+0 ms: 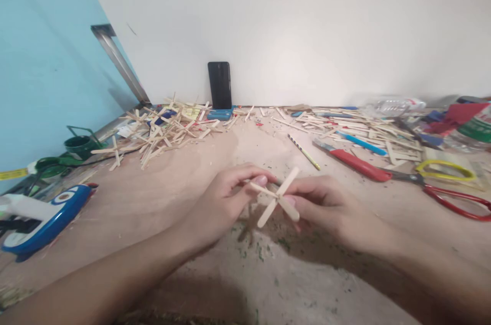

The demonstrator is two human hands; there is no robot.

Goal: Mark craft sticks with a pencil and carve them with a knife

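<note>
Between my two hands, above the table, is a small X-shaped piece made of crossed popsicle sticks (269, 211). My left hand (238, 189) pinches its upper left arm between thumb and fingers. On the other side my right hand (320, 202) is closed on the piece near its lower right arm, thumb toward me. The fingertips behind the crossing are partly hidden. Below the hands, the tabletop (184, 243) carries a shadow and scattered green crumbs.
Piles of sticks (169, 130) lie at back left, more (356, 128) at back right. A phone (220, 84) leans on the wall. At right are a pencil (305, 152), a red-handled cutter (356, 164), a blue pen (362, 143) and scissors (456, 202). A blue-and-white object (57, 217) stands left.
</note>
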